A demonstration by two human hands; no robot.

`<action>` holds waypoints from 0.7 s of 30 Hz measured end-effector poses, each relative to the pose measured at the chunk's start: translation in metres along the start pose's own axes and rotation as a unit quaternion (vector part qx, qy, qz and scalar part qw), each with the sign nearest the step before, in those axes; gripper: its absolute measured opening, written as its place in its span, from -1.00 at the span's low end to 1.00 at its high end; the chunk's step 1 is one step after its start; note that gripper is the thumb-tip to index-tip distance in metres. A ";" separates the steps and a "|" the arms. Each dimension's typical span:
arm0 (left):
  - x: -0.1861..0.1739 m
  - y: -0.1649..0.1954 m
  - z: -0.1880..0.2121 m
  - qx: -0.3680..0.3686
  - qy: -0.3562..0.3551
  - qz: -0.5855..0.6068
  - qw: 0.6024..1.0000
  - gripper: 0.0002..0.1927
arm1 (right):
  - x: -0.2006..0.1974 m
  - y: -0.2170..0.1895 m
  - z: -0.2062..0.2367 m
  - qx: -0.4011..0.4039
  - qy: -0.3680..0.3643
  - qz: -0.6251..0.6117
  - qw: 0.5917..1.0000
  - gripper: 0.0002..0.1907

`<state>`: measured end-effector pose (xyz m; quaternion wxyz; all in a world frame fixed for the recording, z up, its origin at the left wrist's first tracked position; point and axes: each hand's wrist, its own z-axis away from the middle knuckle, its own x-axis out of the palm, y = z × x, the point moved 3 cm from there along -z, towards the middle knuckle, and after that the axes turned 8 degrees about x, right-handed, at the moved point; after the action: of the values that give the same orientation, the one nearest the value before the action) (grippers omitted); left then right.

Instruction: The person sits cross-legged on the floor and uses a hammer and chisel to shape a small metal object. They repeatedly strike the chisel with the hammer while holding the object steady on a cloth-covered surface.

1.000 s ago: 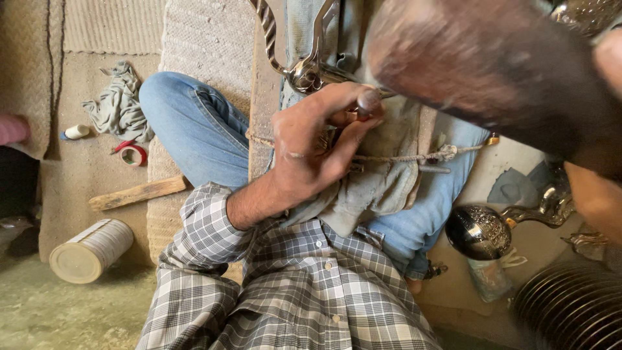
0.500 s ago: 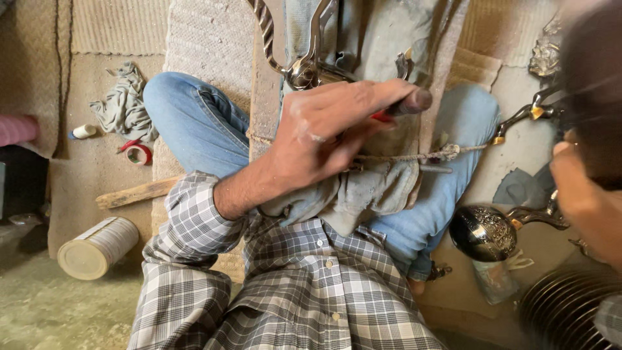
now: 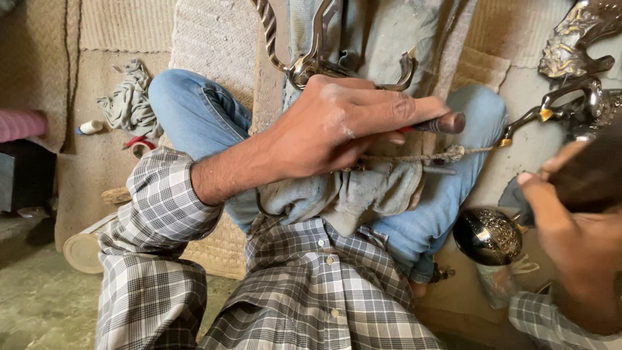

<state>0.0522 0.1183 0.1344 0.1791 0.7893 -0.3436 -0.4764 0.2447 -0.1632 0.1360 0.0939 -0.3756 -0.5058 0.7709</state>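
I sit cross-legged in blue jeans with a grey cloth (image 3: 363, 188) over my lap. My left hand (image 3: 330, 133) lies across it and is shut on a thin tool with a dark tip (image 3: 447, 123) and a red part by my fingers. Just beyond my knuckles a curved, shiny metal piece (image 3: 311, 61) rests on the cloth. A taut cord (image 3: 421, 157) runs under the tool to a metal fitting (image 3: 538, 116) on the right. My right hand (image 3: 570, 259) is at the lower right, closed on a dark blurred object (image 3: 593, 175) whose kind I cannot tell.
A round engraved metal ball (image 3: 487, 236) sits by my right knee. Ornate silver parts (image 3: 576, 39) lie at the upper right. On the left mat are a crumpled rag (image 3: 126, 104), a small white bottle (image 3: 91, 126), a wooden stick (image 3: 116, 194) and a pale cylinder (image 3: 81, 249).
My left hand has stretched to the right, laying the tool flatter across the cloth. My right hand with the dark object has come down from the upper right to the lower right.
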 end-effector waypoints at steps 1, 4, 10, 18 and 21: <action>0.000 0.001 0.000 0.029 0.016 -0.020 0.999 -0.30 | 0.000 0.003 0.001 0.007 0.015 0.002 1.000 -0.80; 0.000 0.001 -0.001 0.091 0.069 -0.074 0.991 -0.22 | 0.004 0.005 0.005 -0.086 0.040 0.105 0.990 -0.67; 0.011 -0.006 -0.008 0.024 -0.025 0.015 0.999 -0.40 | 0.014 0.017 0.008 -0.154 0.037 0.077 0.984 -0.22; 0.021 -0.006 -0.021 0.081 -0.028 -0.021 0.996 -0.46 | 0.033 0.027 0.026 -0.283 0.112 0.282 0.910 0.24; 0.026 -0.009 -0.023 0.072 -0.059 0.006 0.996 -0.50 | 0.033 0.037 0.029 -0.175 0.082 0.039 0.980 0.13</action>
<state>0.0836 0.1049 0.1240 0.1035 0.7686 -0.3917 -0.4951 0.2105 -0.1843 0.0945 0.0373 -0.4679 -0.6085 0.6398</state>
